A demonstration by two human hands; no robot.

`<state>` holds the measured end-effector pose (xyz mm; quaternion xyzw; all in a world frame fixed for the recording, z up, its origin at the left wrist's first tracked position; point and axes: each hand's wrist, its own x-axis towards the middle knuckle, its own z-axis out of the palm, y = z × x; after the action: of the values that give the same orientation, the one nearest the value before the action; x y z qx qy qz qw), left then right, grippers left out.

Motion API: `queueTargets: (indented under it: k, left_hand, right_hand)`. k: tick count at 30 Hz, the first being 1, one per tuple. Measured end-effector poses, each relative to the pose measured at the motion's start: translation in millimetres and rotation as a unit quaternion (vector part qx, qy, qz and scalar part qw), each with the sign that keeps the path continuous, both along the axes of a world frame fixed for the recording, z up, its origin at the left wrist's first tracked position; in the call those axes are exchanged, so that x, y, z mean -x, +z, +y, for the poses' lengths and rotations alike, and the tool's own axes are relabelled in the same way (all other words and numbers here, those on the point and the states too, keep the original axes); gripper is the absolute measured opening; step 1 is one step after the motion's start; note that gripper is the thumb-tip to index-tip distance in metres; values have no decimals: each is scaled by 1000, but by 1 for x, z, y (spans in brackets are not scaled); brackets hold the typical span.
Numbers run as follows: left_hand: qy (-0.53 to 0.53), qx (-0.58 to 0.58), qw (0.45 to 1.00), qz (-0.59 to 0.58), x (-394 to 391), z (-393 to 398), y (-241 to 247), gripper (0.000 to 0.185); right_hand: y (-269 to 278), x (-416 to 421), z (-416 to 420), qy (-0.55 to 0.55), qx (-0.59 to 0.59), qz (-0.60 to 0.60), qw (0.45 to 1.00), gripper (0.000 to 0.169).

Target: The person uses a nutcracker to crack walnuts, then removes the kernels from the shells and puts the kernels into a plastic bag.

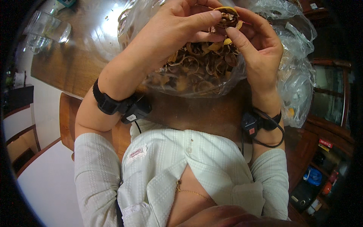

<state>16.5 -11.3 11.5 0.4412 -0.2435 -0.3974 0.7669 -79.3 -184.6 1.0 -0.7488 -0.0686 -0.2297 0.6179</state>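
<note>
My left hand (185, 21) and my right hand (259, 45) meet at the top of the view. Between them they hold an opened piece of dried fruit or nut (229, 17), with a yellow rim and a dark, crumbly brown inside. The left thumb presses at its left side; the right thumb tip is at its lower edge. Some fingers are hidden behind it. Just below the hands lies a clear plastic bag (195, 92), filled with brown, curled dried peels or shells (195, 63); a few are yellow.
On the wooden table (82, 65), a clear glass cup (51, 27) stands far left. Another crumpled clear bag (295, 73) is at the right. Cabled black devices are strapped to my left arm (136, 109) and right arm (251, 124). A shelf (312, 167) holds small items lower right.
</note>
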Motion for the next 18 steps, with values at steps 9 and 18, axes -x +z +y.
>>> queueTargets:
  k: [9, 18]
  left_hand:
    - [-2, 12, 995, 104, -3, -1, -2, 28]
    - [12, -13, 997, 71, 1, -3, -6, 27]
  right_hand:
    - [3, 3, -5, 5, -15, 9, 1000, 39]
    - [3, 1, 4, -4, -3, 41, 999, 35]
